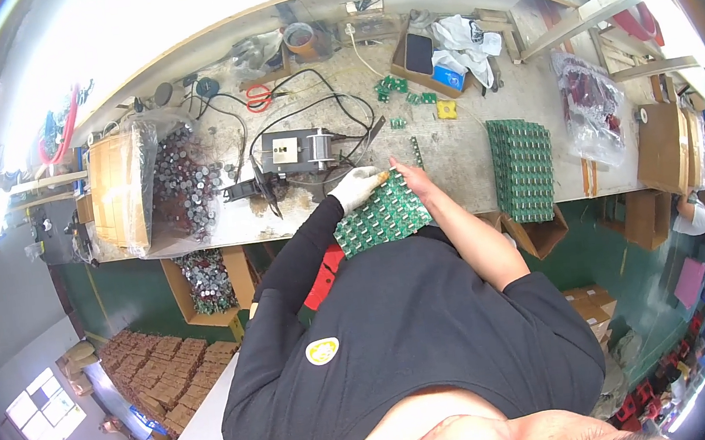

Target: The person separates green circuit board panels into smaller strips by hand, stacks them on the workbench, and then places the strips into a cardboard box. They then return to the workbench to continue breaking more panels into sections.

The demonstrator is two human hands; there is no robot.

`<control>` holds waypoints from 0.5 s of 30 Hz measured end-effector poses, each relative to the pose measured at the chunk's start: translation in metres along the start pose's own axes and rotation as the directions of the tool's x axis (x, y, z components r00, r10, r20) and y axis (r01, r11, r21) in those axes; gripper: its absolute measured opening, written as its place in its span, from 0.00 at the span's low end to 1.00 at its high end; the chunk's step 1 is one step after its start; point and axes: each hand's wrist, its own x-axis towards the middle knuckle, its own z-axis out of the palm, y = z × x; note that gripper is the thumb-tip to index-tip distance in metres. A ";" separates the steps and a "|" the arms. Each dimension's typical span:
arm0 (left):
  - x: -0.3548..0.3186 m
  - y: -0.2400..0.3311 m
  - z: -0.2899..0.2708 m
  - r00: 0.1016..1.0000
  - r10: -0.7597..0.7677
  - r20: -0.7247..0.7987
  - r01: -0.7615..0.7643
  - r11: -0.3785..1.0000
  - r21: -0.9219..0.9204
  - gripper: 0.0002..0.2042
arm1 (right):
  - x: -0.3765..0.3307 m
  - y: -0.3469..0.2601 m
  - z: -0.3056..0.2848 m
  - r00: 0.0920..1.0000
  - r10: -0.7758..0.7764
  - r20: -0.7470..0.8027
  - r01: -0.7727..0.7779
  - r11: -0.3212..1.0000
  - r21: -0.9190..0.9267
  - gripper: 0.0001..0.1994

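A green circuit board panel (382,215), covered with rows of small parts, is held tilted at the table's front edge, close to my body. My left hand (356,188), in a pale glove, grips its upper left edge. My bare right hand (411,178) holds the upper right edge, with the fingers closed on it. Just beyond the hands lies a narrow green board strip (417,151). Ahead and to the left stands a soldering station with a solder wire spool (320,149). The soldering iron (263,186) rests beside it.
A stack of green board panels (522,169) stands at the right. Loose small boards (391,87) and a yellow piece (446,110) lie farther back. Red-handled scissors (258,98) sit among black cables. Many small round parts (183,179) spill from a carton (119,191) at the left.
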 end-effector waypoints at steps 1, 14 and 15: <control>0.001 0.002 0.002 1.000 -0.026 0.010 0.026 0.997 -0.075 0.15 | 0.007 0.003 -0.010 0.995 0.057 0.081 -0.056 0.998 -0.020 0.19; -0.011 0.010 -0.020 0.991 -0.022 0.129 -0.002 0.983 0.184 0.24 | 0.076 -0.049 -0.094 0.712 -0.681 -0.168 0.118 0.353 -0.928 0.28; -0.015 0.018 -0.023 0.990 -0.009 0.138 -0.030 0.960 0.280 0.24 | 0.076 -0.054 -0.092 0.720 -0.681 -0.130 0.123 0.310 -0.943 0.28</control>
